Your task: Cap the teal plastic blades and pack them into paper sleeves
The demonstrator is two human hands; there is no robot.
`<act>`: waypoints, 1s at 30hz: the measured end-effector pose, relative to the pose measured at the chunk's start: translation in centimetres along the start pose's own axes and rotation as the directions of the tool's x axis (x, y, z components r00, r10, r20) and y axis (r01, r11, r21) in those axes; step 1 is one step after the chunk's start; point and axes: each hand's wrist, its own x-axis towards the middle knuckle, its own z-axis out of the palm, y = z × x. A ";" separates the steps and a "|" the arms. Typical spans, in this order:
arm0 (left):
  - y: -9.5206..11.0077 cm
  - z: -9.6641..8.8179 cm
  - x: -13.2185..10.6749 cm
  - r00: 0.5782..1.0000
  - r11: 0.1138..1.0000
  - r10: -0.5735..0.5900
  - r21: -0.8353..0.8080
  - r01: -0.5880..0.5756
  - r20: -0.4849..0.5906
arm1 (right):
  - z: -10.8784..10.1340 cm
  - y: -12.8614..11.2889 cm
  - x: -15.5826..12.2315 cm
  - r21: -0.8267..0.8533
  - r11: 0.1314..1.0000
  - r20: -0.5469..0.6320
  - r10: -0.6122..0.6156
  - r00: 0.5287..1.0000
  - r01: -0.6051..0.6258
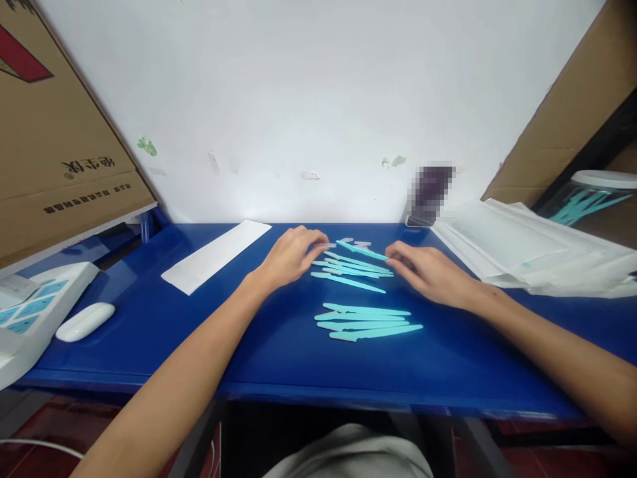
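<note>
My right hand pinches the handle end of a turquoise eyebrow razor, whose blade end points left toward my other hand. Between the thumb and fingers of my left hand is a small clear blade cap. Behind the raised razor, a few more clear caps lie on the table. Just below my hands several turquoise razors lie in a loose pile, handles to the right. Nearer to me lies a second group of turquoise razors.
The blue table meets a white wall. A white paper strip lies on the left, near a white oval case and a white tray-like device. A blurred phone, plastic bags and a jar of razors are right.
</note>
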 end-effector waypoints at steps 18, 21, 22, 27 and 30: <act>2.4 1.3 0.1 0.995 0.991 0.082 -0.098 -0.087 -0.062 | 0.3 -1.5 -0.2 -0.063 0.996 0.006 -0.070 0.997 0.071; 1.6 1.5 0.0 0.995 0.995 0.085 -0.049 -0.083 0.046 | 0.3 -1.7 -0.1 -0.040 0.996 0.023 -0.075 0.997 0.076; 1.2 1.5 -0.1 0.993 0.997 0.077 -0.037 -0.074 0.085 | 0.3 -1.7 0.0 -0.034 0.997 0.026 -0.073 0.997 0.074; -0.4 2.0 -0.8 0.981 1.000 -0.007 -0.028 0.013 0.193 | 0.0 -2.1 -0.1 -0.018 0.992 0.086 -0.122 0.989 0.124; -1.2 2.6 -0.6 0.983 0.997 -0.057 -0.049 0.067 0.173 | -0.4 -2.6 -0.3 0.064 0.980 0.247 -0.201 0.948 0.191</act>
